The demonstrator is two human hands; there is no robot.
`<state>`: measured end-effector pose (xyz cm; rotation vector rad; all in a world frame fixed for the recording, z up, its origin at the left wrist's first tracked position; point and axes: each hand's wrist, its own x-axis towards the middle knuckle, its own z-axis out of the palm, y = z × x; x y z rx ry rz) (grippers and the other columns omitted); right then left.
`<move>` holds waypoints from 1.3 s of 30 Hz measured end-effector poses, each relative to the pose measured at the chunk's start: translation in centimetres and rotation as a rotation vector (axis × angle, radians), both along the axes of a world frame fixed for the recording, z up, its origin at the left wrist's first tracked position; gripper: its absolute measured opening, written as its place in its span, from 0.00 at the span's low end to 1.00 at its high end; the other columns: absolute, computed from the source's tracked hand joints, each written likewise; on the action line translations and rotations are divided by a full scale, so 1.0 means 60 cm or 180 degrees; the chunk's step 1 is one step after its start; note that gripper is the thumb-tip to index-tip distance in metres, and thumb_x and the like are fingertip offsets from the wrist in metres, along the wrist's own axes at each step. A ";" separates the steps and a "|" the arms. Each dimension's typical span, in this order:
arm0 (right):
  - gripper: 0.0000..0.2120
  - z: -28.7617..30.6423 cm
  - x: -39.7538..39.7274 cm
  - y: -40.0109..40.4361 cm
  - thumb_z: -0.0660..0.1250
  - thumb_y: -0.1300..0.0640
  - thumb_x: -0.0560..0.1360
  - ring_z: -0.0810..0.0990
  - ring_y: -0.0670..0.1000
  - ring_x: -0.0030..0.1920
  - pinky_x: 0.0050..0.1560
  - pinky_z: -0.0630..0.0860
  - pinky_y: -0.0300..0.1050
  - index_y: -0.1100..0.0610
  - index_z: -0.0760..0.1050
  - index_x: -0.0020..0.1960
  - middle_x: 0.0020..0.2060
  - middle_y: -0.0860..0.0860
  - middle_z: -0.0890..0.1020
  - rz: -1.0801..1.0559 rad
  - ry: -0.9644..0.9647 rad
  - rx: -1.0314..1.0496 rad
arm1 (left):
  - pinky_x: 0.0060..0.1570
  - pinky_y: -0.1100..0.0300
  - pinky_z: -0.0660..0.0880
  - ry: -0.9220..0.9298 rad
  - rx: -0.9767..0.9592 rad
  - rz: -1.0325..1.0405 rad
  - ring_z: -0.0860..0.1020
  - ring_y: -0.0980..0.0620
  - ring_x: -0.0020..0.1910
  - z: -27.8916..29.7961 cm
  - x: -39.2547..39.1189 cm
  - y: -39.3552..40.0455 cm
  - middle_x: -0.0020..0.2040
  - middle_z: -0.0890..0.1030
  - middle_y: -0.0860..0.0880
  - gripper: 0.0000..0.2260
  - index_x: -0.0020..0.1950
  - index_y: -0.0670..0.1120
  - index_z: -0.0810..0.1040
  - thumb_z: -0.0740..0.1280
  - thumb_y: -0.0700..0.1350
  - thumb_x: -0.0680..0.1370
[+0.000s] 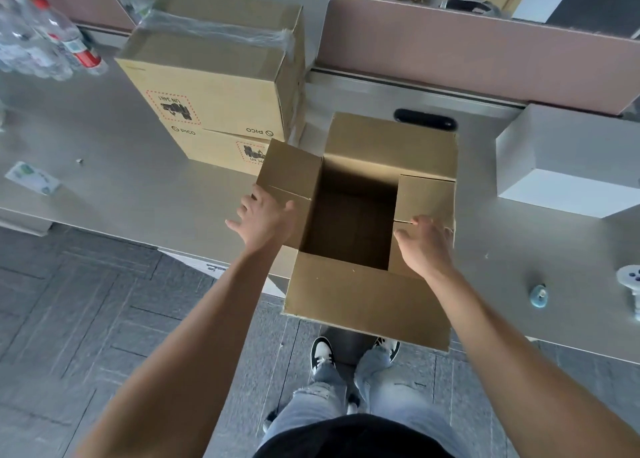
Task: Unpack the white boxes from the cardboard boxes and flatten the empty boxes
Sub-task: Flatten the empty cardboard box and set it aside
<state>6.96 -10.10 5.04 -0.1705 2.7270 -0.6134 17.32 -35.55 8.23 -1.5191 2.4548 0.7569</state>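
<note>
An open, empty cardboard box (pixel 367 295) stands at the table's near edge, its four flaps spread and its dark inside showing nothing. My left hand (pixel 265 220) rests on the box's left flap with fingers spread. My right hand (pixel 424 246) presses on the right flap, fingers also apart. A white box (pixel 568 160) sits on the table to the right of the open box. Two closed cardboard boxes (pixel 214 87) are stacked behind and to the left, the upper one sealed with clear tape.
Plastic water bottles (pixel 45 38) lie at the far left of the grey table (pixel 121 187). A pink divider panel (pixel 485 52) runs along the back. A small packet (pixel 33 178) lies at the left; small blue and white parts (pixel 538 295) at the right. My feet stand on dark floor below.
</note>
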 end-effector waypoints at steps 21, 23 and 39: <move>0.21 0.013 0.043 0.129 0.72 0.54 0.78 0.77 0.55 0.64 0.65 0.71 0.46 0.60 0.74 0.68 0.64 0.57 0.77 -0.0892 0.0145 -0.1065 | 0.64 0.45 0.69 0.0189 0.0094 -0.1721 0.70 0.40 0.68 -0.011 -0.003 0.217 0.69 0.75 0.43 0.24 0.72 0.46 0.71 0.60 0.60 0.82; 0.25 0.011 0.054 0.151 0.71 0.51 0.78 0.76 0.57 0.66 0.67 0.72 0.50 0.60 0.72 0.71 0.66 0.58 0.76 -0.1078 -0.0114 -0.0888 | 0.64 0.44 0.69 0.0028 0.0040 -0.1767 0.70 0.40 0.67 -0.018 -0.005 0.224 0.68 0.75 0.43 0.24 0.69 0.47 0.73 0.59 0.61 0.81; 0.14 0.116 0.068 0.174 0.60 0.47 0.84 0.84 0.56 0.45 0.40 0.83 0.52 0.56 0.74 0.62 0.52 0.56 0.78 -0.1890 -0.1284 -0.1883 | 0.69 0.43 0.66 0.0475 -0.0050 -0.2115 0.69 0.42 0.71 0.121 -0.016 0.232 0.71 0.73 0.44 0.28 0.74 0.48 0.70 0.58 0.65 0.81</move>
